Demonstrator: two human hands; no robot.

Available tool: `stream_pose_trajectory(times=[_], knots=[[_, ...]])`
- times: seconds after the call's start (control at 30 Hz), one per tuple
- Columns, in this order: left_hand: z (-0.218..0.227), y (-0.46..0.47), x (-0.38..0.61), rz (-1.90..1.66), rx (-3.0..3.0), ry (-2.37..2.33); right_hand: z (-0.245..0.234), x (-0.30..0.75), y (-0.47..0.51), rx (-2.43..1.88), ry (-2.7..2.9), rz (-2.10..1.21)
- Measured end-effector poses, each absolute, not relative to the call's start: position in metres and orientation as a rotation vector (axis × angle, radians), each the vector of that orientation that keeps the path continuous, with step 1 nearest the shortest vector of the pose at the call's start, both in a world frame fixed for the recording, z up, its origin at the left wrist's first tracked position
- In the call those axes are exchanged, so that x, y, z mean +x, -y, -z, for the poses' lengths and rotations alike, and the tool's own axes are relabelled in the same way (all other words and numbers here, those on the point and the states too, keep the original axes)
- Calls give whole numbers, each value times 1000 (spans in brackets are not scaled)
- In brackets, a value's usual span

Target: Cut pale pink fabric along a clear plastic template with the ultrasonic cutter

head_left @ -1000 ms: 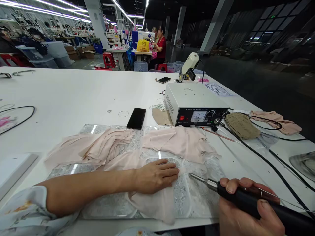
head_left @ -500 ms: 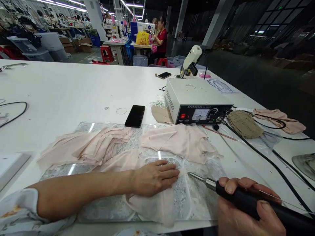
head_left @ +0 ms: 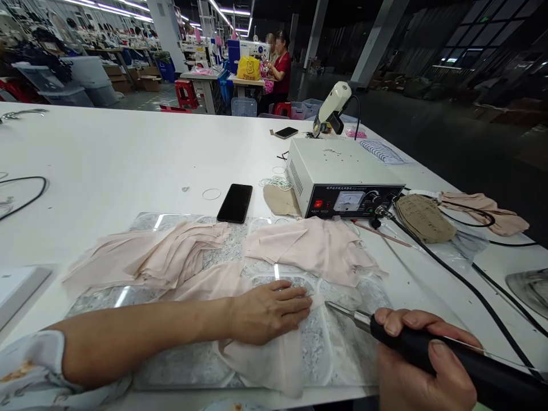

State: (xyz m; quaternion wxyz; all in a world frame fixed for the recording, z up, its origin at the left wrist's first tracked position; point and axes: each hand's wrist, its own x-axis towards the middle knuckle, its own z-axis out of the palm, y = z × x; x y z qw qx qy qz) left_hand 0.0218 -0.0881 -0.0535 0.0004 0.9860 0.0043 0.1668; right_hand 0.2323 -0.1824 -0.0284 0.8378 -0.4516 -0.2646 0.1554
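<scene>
My left hand [head_left: 270, 311] lies flat, fingers stretched out, on a pale pink fabric piece [head_left: 274, 365] spread over a clear, patterned mat [head_left: 184, 365]. In my right hand [head_left: 423, 359] is a black-handled ultrasonic cutting pen [head_left: 454, 359]; its metal tip points left and sits close to the fabric's edge beside my left fingertips. I cannot tell whether the tip touches the cloth. Behind my left arm lies a fanned stack of pink fabric pieces [head_left: 171, 254]. Another pink pile [head_left: 306, 245] rests beyond my left hand.
A control box [head_left: 355, 200] with a dial and red switch stands at the back right, its black cable [head_left: 454, 274] running toward the pen. A black phone [head_left: 235, 203], brown card templates [head_left: 423, 218] and a white lamp-like device [head_left: 334, 108] are on the white table [head_left: 107, 154].
The pen and my right hand have shifted slightly to the left. My left hand stays flat in nearly the same spot.
</scene>
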Motion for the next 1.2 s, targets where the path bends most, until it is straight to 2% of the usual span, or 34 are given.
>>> stream_pose_trajectory(times=[0.87,1.2], knots=[[54,89,22,-660,3102,55,28,231,172,-939,648,-352],[53,89,22,-684,3113,65,24,217,172,-869,710,-497]])
